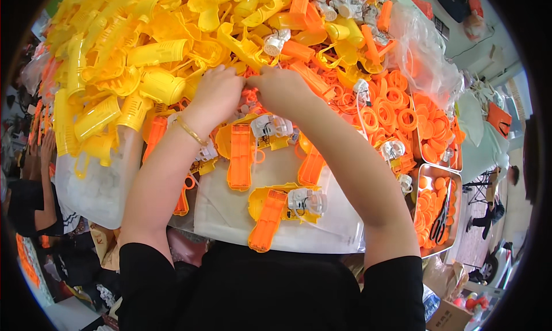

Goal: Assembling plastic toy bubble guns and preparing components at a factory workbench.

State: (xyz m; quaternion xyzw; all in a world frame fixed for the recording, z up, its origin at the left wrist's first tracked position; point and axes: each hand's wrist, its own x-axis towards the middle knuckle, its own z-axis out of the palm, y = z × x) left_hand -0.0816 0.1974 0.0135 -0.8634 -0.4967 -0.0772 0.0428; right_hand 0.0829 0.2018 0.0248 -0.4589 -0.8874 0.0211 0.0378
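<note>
At the near edge of a heap of plastic parts, my left hand has its fingers curled. Close beside it on the right, my right hand is also closed, fingertips turned inward. What either one grips is hidden by the fingers. Small pinkish-orange pieces lie between and below them. Nearer to me rests a yellow half-shell with an orange handle-like part and a white motor unit with a clear end. A similar orange handle-like part sits on another yellow shell under my wrists.
Yellow shells pile high at the far left. Orange rings heap at the right, beside metal tins of orange discs; black scissors lie in the near tin. Clear plastic bags stand behind. Another person's arm shows at far left.
</note>
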